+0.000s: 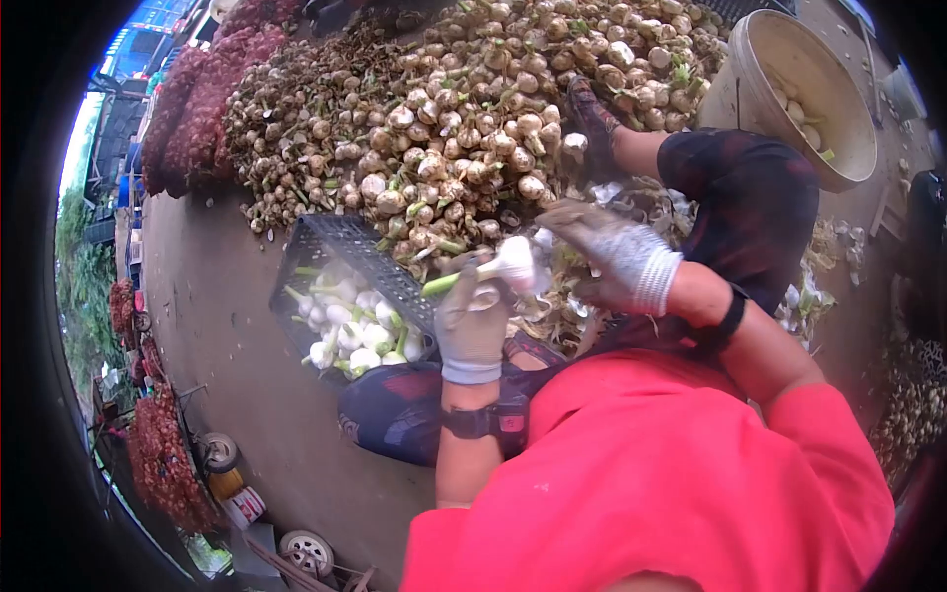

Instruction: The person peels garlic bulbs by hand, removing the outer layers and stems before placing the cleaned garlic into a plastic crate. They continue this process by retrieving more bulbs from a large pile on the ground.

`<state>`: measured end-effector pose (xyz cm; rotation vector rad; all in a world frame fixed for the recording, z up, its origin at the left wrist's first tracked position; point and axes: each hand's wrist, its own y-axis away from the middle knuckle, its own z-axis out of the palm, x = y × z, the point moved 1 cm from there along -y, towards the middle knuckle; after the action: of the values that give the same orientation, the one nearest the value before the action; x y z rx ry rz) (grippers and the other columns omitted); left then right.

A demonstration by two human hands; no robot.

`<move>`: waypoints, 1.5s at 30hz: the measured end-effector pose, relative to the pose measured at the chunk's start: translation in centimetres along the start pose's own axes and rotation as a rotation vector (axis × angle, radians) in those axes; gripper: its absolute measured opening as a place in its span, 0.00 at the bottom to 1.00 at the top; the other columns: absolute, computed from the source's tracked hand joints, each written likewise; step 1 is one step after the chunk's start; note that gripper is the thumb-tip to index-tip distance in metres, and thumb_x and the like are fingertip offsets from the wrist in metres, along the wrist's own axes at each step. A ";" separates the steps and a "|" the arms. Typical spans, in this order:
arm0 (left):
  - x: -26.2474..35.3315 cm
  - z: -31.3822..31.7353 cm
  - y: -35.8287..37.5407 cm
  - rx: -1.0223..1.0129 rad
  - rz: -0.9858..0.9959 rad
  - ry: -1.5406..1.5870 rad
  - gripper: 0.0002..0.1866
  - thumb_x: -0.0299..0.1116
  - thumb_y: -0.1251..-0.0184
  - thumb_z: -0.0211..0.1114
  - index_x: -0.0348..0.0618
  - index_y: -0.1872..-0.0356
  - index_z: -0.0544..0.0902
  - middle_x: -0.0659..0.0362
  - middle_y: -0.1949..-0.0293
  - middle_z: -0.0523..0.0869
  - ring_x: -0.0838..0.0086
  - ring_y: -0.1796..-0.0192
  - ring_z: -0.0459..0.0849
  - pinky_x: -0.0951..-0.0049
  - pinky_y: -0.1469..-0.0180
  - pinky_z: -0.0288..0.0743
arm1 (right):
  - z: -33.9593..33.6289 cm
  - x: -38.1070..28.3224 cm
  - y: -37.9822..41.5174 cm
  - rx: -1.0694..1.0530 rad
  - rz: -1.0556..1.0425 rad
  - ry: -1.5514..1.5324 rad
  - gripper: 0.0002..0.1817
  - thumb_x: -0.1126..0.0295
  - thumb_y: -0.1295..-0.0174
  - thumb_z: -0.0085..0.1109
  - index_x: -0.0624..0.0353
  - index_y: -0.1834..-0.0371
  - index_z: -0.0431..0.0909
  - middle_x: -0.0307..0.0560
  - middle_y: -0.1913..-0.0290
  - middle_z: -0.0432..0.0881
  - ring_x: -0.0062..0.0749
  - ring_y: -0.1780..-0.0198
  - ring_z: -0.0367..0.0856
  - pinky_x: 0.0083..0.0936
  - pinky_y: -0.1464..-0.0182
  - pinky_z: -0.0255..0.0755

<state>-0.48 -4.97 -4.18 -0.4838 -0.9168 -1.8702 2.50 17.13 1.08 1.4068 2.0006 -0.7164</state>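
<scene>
My left hand [473, 321], in a pale work glove, is closed around the green stem of a garlic bulb [515, 262]. The white head of the bulb points right, toward my other hand. My right hand [621, 252], also gloved, is just right of the bulb and slightly blurred. Its fingers reach out leftward with the thumb apart, and I see nothing held in it. Below and left of my left hand, a black plastic crate [345, 242] holds several cleaned white garlic bulbs [357, 321] with short green stems.
A large heap of unpeeled garlic [444, 128] spreads ahead of me. At upper right a tilted cream bucket [745, 84] has some bulbs inside. Red mesh sacks [212, 109] stand at upper left. Loose peelings [651, 202] lie between my legs. A cart wheel [306, 553] is at lower left.
</scene>
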 end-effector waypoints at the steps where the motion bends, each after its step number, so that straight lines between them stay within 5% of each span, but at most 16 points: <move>1: -0.6 -0.3 0.2 -0.104 0.050 -0.392 0.10 0.25 0.30 0.54 0.37 0.50 0.75 0.54 0.55 0.80 0.70 0.53 0.80 0.73 0.52 0.79 | 1.2 -0.6 -0.9 -0.012 -0.026 -0.135 0.38 0.75 0.58 0.64 0.60 0.38 0.65 0.57 0.40 0.70 0.55 0.40 0.71 0.38 0.38 0.68; 3: -1.0 2.0 0.0 -0.186 0.205 -0.823 0.12 0.28 0.28 0.52 0.34 0.48 0.73 0.56 0.55 0.79 0.74 0.56 0.80 0.76 0.55 0.78 | 1.3 -0.4 -1.1 -0.014 -0.134 -0.038 0.33 0.76 0.58 0.63 0.58 0.42 0.70 0.54 0.47 0.74 0.53 0.47 0.75 0.39 0.47 0.73; 6: -0.9 4.8 -1.4 -0.099 -0.081 -0.132 0.16 0.28 0.30 0.54 0.34 0.44 0.70 0.57 0.54 0.78 0.76 0.56 0.79 0.77 0.54 0.75 | -6.2 3.7 0.1 0.349 -0.337 0.198 0.25 0.79 0.58 0.60 0.57 0.51 0.77 0.51 0.58 0.78 0.48 0.57 0.77 0.37 0.58 0.75; 8: -2.6 3.7 -4.5 -0.175 0.064 -0.876 0.21 0.29 0.38 0.60 0.35 0.43 0.72 0.54 0.50 0.76 0.66 0.50 0.78 0.70 0.49 0.75 | -12.7 1.6 1.2 0.389 0.866 -0.064 0.23 0.81 0.56 0.54 0.59 0.51 0.78 0.53 0.53 0.79 0.47 0.51 0.78 0.36 0.53 0.75; 11: -9.3 2.3 -9.9 -0.479 0.343 -1.482 0.27 0.33 0.45 0.66 0.45 0.41 0.73 0.49 0.44 0.74 0.57 0.44 0.75 0.61 0.43 0.71 | -18.3 6.2 5.3 0.586 0.261 1.072 0.24 0.82 0.54 0.52 0.59 0.50 0.78 0.57 0.50 0.78 0.42 0.46 0.78 0.30 0.47 0.73; 15: -15.0 -0.9 -11.6 -0.809 -0.308 -2.240 0.27 0.40 0.41 0.60 0.47 0.39 0.72 0.50 0.39 0.71 0.54 0.37 0.69 0.53 0.40 0.68 | -15.1 8.0 3.5 0.820 0.241 0.269 0.25 0.89 0.53 0.47 0.65 0.48 0.77 0.48 0.55 0.80 0.28 0.49 0.79 0.21 0.48 0.72; 18: -19.1 -6.7 -6.7 -1.380 -0.121 -2.277 0.30 0.35 0.43 0.58 0.46 0.36 0.69 0.53 0.35 0.69 0.56 0.32 0.66 0.55 0.37 0.66 | -5.9 9.3 -3.7 0.572 0.685 -0.416 0.21 0.85 0.45 0.49 0.63 0.46 0.76 0.43 0.67 0.80 0.22 0.74 0.78 0.18 0.70 0.74; 21: -17.9 -7.8 -5.7 -1.145 -0.208 -2.093 0.25 0.36 0.43 0.58 0.48 0.41 0.76 0.53 0.37 0.71 0.56 0.34 0.68 0.58 0.38 0.68 | 7.7 18.4 -7.4 -0.062 0.860 -0.070 0.29 0.66 0.47 0.62 0.60 0.40 0.71 0.63 0.49 0.80 0.52 0.49 0.80 0.40 0.48 0.74; 24: -14.0 -5.5 -7.3 -1.151 -0.512 -2.030 0.19 0.38 0.40 0.57 0.49 0.49 0.83 0.50 0.44 0.78 0.53 0.41 0.75 0.60 0.42 0.72 | 19.4 24.9 -5.1 -0.386 1.001 0.067 0.27 0.62 0.45 0.58 0.61 0.41 0.72 0.62 0.41 0.74 0.54 0.40 0.74 0.41 0.40 0.69; 27: -9.8 -5.9 -7.6 -0.939 -0.636 -1.821 0.20 0.49 0.38 0.59 0.44 0.57 0.85 0.49 0.64 0.86 0.56 0.60 0.84 0.62 0.53 0.77 | 18.4 21.2 -6.3 -0.310 1.067 0.072 0.23 0.64 0.44 0.56 0.59 0.44 0.75 0.59 0.44 0.77 0.53 0.42 0.76 0.39 0.41 0.70; 32: -4.6 -4.2 -7.8 -0.039 -0.698 -0.665 0.26 0.55 0.37 0.59 0.44 0.49 0.80 0.58 0.55 0.83 0.69 0.59 0.83 0.67 0.56 0.77 | 11.1 13.7 -7.2 -0.065 0.629 -0.243 0.26 0.67 0.48 0.62 0.58 0.43 0.73 0.61 0.44 0.76 0.53 0.43 0.75 0.36 0.42 0.70; 34: -3.2 -0.8 -7.0 -0.086 -0.644 -0.413 0.26 0.55 0.34 0.57 0.46 0.44 0.76 0.60 0.54 0.82 0.70 0.57 0.82 0.68 0.58 0.76 | 8.9 9.6 -6.1 0.056 0.258 -0.101 0.30 0.74 0.53 0.62 0.58 0.41 0.71 0.59 0.44 0.75 0.51 0.39 0.72 0.34 0.38 0.68; 38: -2.6 1.9 -4.1 -0.163 -0.389 -0.039 0.25 0.49 0.32 0.57 0.42 0.42 0.72 0.59 0.57 0.81 0.72 0.57 0.82 0.71 0.56 0.77 | 3.6 2.1 -3.9 0.187 -0.016 -0.154 0.31 0.83 0.50 0.55 0.60 0.38 0.68 0.55 0.44 0.75 0.47 0.42 0.75 0.33 0.42 0.73; 40: -1.3 3.4 -2.0 -0.162 -0.206 -0.240 0.23 0.39 0.31 0.55 0.40 0.38 0.67 0.55 0.48 0.79 0.68 0.50 0.80 0.65 0.46 0.74 | 0.9 -0.1 -2.9 0.200 0.608 -0.934 0.28 0.82 0.44 0.52 0.63 0.36 0.66 0.52 0.46 0.76 0.35 0.54 0.82 0.28 0.54 0.79; 42: -0.5 4.0 -0.5 -0.063 -0.221 -0.494 0.25 0.32 0.39 0.62 0.39 0.40 0.69 0.53 0.51 0.80 0.68 0.51 0.79 0.64 0.48 0.76 | 0.2 -0.1 -2.6 0.421 0.584 -1.141 0.20 0.73 0.38 0.56 0.67 0.43 0.72 0.47 0.52 0.79 0.23 0.69 0.80 0.20 0.63 0.78; 45: 0.4 5.4 0.9 -0.276 0.639 -1.213 0.35 0.28 0.57 0.73 0.40 0.42 0.72 0.48 0.52 0.78 0.62 0.53 0.80 0.63 0.53 0.78 | 1.1 -0.6 -1.8 0.008 0.566 -1.113 0.15 0.65 0.36 0.59 0.69 0.57 0.81 0.39 0.68 0.83 0.17 0.66 0.78 0.19 0.63 0.75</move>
<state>-0.24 -1.29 -0.09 -1.9390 -1.0327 -0.9872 1.15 15.45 0.99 1.0884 0.7044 -0.9339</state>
